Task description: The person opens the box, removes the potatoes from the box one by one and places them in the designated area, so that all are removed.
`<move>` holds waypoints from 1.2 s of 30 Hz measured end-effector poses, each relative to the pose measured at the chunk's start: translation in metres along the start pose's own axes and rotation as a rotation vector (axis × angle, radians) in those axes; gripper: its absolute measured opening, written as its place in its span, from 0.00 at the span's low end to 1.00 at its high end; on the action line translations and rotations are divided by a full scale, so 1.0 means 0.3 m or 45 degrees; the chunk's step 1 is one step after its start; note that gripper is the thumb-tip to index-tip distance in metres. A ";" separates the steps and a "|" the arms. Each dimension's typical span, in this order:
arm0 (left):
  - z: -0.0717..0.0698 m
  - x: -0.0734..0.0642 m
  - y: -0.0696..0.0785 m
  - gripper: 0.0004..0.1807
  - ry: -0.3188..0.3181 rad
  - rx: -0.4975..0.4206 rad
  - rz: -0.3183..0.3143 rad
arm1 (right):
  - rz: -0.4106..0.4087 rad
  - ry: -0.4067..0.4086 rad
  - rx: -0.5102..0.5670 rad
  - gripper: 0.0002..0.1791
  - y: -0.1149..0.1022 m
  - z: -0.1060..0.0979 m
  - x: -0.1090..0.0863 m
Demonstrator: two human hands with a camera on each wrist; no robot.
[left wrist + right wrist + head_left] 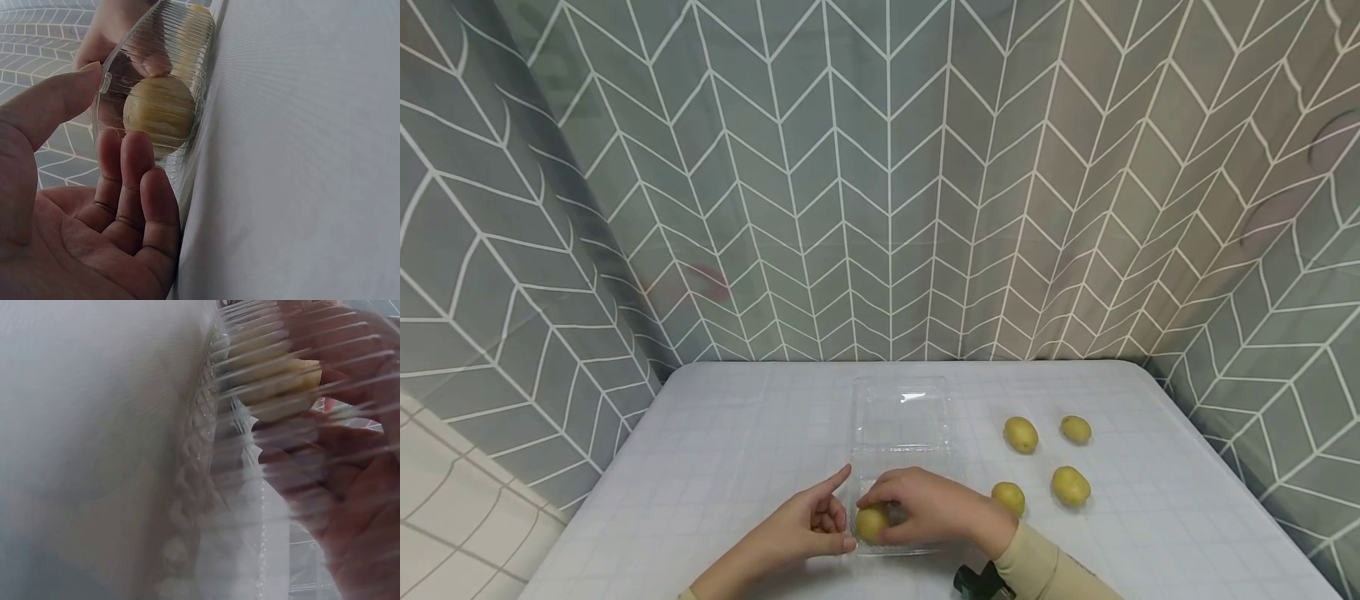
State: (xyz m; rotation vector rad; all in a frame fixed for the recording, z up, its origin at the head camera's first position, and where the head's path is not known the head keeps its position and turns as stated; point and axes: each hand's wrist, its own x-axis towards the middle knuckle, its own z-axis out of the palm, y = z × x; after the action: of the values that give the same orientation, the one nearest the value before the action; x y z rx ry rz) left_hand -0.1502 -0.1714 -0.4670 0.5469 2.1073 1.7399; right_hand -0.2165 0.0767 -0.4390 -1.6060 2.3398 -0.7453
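A clear plastic clamshell container [900,457] lies on the white-covered table with its lid [901,412] folded back, away from the person. Inside its base, at the left front, is a yellow potato [872,525]. My right hand [925,502] reaches over the base and grips this potato between fingers and thumb. In the left wrist view the potato [159,112] shows through the ribbed side wall. My left hand [801,527] is at the container's left side, fingers loosely bent, fingertips right at the outer wall and the thumb [69,90] at the rim.
To the right lie several more potatoes: one [1008,497] beside the right forearm, one [1071,487] farther right, and two behind them, a larger one [1021,435] and a smaller one [1076,429]. A dark object [981,582] shows below the right wrist. Patterned curtains [887,183] surround the table.
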 end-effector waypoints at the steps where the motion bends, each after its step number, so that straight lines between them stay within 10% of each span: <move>1: 0.000 0.000 0.001 0.53 -0.001 0.000 0.004 | -0.004 -0.002 -0.005 0.22 0.000 0.001 0.002; 36: 0.001 0.000 0.001 0.53 0.012 0.005 -0.007 | 0.107 0.227 0.465 0.27 0.053 -0.087 -0.044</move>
State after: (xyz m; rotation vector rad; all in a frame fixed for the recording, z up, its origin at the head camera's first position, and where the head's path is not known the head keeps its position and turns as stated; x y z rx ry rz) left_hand -0.1501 -0.1711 -0.4667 0.5346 2.1167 1.7392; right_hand -0.2358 0.1006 -0.4263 -1.3247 2.2016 -1.2563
